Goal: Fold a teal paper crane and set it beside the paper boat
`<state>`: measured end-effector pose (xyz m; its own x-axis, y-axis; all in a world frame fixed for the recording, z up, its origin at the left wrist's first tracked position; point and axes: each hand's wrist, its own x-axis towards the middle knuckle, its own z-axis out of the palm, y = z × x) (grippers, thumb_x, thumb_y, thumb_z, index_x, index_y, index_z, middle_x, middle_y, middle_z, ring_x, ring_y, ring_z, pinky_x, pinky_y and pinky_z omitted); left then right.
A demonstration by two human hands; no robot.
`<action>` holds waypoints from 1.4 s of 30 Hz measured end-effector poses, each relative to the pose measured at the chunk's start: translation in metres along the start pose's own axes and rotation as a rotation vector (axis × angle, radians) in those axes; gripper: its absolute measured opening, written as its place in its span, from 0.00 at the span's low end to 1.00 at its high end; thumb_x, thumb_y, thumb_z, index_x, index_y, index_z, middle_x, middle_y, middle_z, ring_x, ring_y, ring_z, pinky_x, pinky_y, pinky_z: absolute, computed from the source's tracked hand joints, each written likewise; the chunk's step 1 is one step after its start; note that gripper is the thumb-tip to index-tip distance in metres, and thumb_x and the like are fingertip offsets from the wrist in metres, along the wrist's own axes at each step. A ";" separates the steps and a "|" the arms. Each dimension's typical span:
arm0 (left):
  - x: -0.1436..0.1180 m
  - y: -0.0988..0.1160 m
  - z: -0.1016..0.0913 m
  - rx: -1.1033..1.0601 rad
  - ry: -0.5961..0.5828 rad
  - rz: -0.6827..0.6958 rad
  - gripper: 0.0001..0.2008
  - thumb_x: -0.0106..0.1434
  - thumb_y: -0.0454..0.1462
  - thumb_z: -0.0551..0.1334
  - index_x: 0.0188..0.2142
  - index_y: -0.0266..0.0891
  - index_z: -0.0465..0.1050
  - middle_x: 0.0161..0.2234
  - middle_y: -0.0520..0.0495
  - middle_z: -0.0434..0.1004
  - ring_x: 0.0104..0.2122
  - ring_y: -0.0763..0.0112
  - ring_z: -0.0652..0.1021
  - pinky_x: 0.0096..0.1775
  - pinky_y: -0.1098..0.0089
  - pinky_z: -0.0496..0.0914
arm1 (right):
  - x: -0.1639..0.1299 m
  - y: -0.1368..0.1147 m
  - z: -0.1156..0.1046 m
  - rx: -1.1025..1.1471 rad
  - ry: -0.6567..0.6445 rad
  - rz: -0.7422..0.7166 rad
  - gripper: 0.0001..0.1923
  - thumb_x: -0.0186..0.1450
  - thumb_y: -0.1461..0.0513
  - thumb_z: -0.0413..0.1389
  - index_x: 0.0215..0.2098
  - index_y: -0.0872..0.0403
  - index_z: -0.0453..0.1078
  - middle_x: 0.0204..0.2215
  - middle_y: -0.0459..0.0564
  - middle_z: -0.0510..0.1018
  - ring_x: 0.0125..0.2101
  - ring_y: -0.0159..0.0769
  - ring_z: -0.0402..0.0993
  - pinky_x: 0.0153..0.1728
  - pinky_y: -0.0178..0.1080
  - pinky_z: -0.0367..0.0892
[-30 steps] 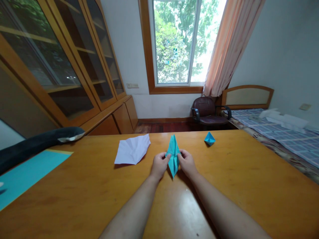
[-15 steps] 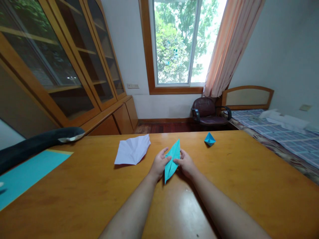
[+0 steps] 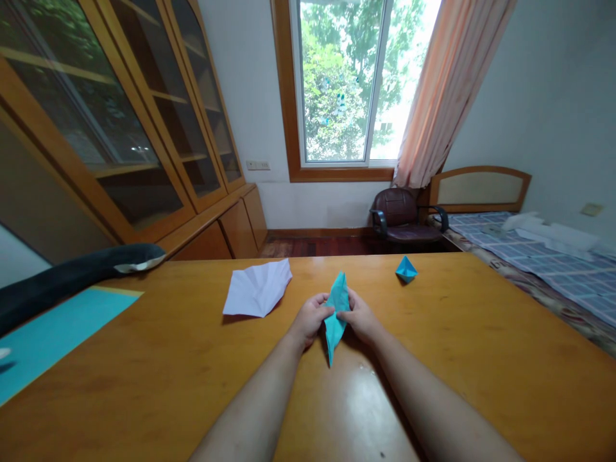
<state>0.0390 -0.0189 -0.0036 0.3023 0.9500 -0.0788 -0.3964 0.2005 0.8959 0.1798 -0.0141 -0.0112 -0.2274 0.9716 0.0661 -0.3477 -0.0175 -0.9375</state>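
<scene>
The folded teal paper (image 3: pixel 335 314) is a long, narrow diamond with sharp points at both ends, held just above the bench (image 3: pixel 481 359) near its middle. The left hand (image 3: pixel 310 319) pinches the left edge of the teal paper at mid-length, thumb on top. The right hand (image 3: pixel 360 317) pinches the right edge opposite it. Both grips are closed on the paper, fingers curled under.

Handling judgement: the piece is very light, thin and easily creased; layered folds give it some stiffness along its length. Take hold at the thick central section, not at the fragile points.

Left of the teal paper lies a white pleated sheet (image 3: pixel 257 292). Beyond and right of it sits a small blue folded piece (image 3: pixel 406 269). Far left of it lies a flat teal sheet (image 3: pixel 52 333).
</scene>
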 end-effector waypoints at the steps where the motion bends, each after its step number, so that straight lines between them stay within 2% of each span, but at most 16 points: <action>1: 0.000 -0.001 0.000 -0.010 0.004 0.008 0.18 0.42 0.36 0.72 0.34 0.35 0.74 0.29 0.48 0.79 0.27 0.70 0.76 0.33 0.71 0.69 | 0.000 0.001 0.000 0.014 0.003 0.001 0.29 0.42 0.71 0.61 0.44 0.50 0.70 0.35 0.46 0.79 0.34 0.38 0.74 0.34 0.37 0.68; 3: 0.002 -0.003 -0.001 -0.021 0.003 0.029 0.19 0.43 0.37 0.72 0.35 0.35 0.74 0.30 0.47 0.79 0.28 0.69 0.77 0.34 0.70 0.69 | 0.001 0.002 -0.001 0.040 0.018 0.000 0.30 0.42 0.69 0.63 0.45 0.50 0.70 0.37 0.47 0.80 0.35 0.40 0.75 0.35 0.38 0.68; 5: 0.003 -0.005 -0.003 -0.011 0.026 0.055 0.20 0.43 0.39 0.73 0.36 0.34 0.74 0.31 0.47 0.79 0.29 0.68 0.77 0.35 0.69 0.70 | 0.002 0.003 -0.003 0.030 0.032 0.003 0.26 0.43 0.66 0.66 0.42 0.51 0.72 0.36 0.49 0.80 0.35 0.40 0.74 0.37 0.39 0.67; 9: 0.005 -0.007 -0.005 0.035 0.106 0.082 0.20 0.44 0.41 0.73 0.36 0.34 0.74 0.30 0.47 0.79 0.28 0.69 0.76 0.34 0.70 0.69 | 0.002 0.004 -0.006 -0.061 0.062 0.026 0.15 0.44 0.59 0.68 0.29 0.54 0.73 0.27 0.47 0.78 0.29 0.36 0.72 0.34 0.38 0.65; 13: 0.004 -0.006 -0.005 0.089 0.104 0.094 0.20 0.45 0.42 0.72 0.35 0.33 0.74 0.30 0.47 0.79 0.28 0.69 0.76 0.33 0.70 0.69 | 0.002 0.003 -0.006 -0.087 0.081 0.041 0.16 0.44 0.56 0.69 0.25 0.54 0.71 0.22 0.44 0.75 0.25 0.33 0.68 0.30 0.36 0.63; 18: 0.005 -0.005 -0.003 0.174 0.145 0.123 0.21 0.42 0.43 0.73 0.31 0.35 0.69 0.25 0.50 0.77 0.23 0.71 0.75 0.29 0.71 0.69 | 0.001 0.003 -0.003 -0.024 0.098 0.031 0.16 0.43 0.59 0.68 0.23 0.54 0.67 0.21 0.42 0.73 0.24 0.31 0.66 0.27 0.34 0.61; 22: 0.007 -0.006 -0.004 0.178 0.217 0.187 0.26 0.42 0.42 0.73 0.37 0.40 0.64 0.18 0.58 0.72 0.17 0.74 0.71 0.22 0.75 0.64 | 0.002 0.003 -0.003 0.035 0.094 0.018 0.17 0.42 0.62 0.67 0.22 0.52 0.61 0.18 0.39 0.69 0.21 0.29 0.63 0.24 0.32 0.58; 24: 0.008 -0.006 -0.004 0.176 0.215 0.210 0.25 0.44 0.43 0.72 0.37 0.40 0.63 0.18 0.59 0.71 0.17 0.75 0.70 0.22 0.76 0.62 | 0.002 0.004 -0.003 0.045 0.094 0.013 0.17 0.43 0.62 0.66 0.23 0.52 0.61 0.19 0.39 0.70 0.22 0.30 0.64 0.24 0.32 0.59; 31: 0.010 -0.007 -0.002 0.135 0.231 0.219 0.18 0.51 0.44 0.66 0.38 0.39 0.66 0.23 0.54 0.74 0.21 0.75 0.72 0.25 0.75 0.65 | 0.005 0.003 -0.004 0.062 0.191 -0.039 0.21 0.44 0.60 0.67 0.34 0.51 0.65 0.25 0.41 0.75 0.26 0.33 0.69 0.29 0.35 0.64; 38: 0.011 -0.007 -0.002 0.161 0.272 0.227 0.10 0.50 0.39 0.66 0.29 0.37 0.71 0.26 0.51 0.76 0.27 0.72 0.74 0.31 0.73 0.67 | 0.006 0.002 -0.007 -0.046 0.309 -0.138 0.15 0.46 0.59 0.66 0.30 0.53 0.68 0.23 0.42 0.74 0.26 0.31 0.68 0.29 0.35 0.64; 42: 0.009 -0.007 -0.003 0.191 0.222 0.182 0.15 0.45 0.38 0.70 0.32 0.35 0.73 0.27 0.49 0.77 0.29 0.68 0.76 0.33 0.70 0.69 | 0.005 0.001 -0.006 -0.061 0.298 -0.155 0.13 0.46 0.59 0.66 0.29 0.53 0.72 0.26 0.45 0.77 0.29 0.34 0.71 0.34 0.38 0.67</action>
<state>0.0421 -0.0109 -0.0122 0.0368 0.9992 0.0154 -0.2510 -0.0057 0.9680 0.1840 -0.0075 -0.0143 0.1024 0.9881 0.1151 -0.3003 0.1410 -0.9434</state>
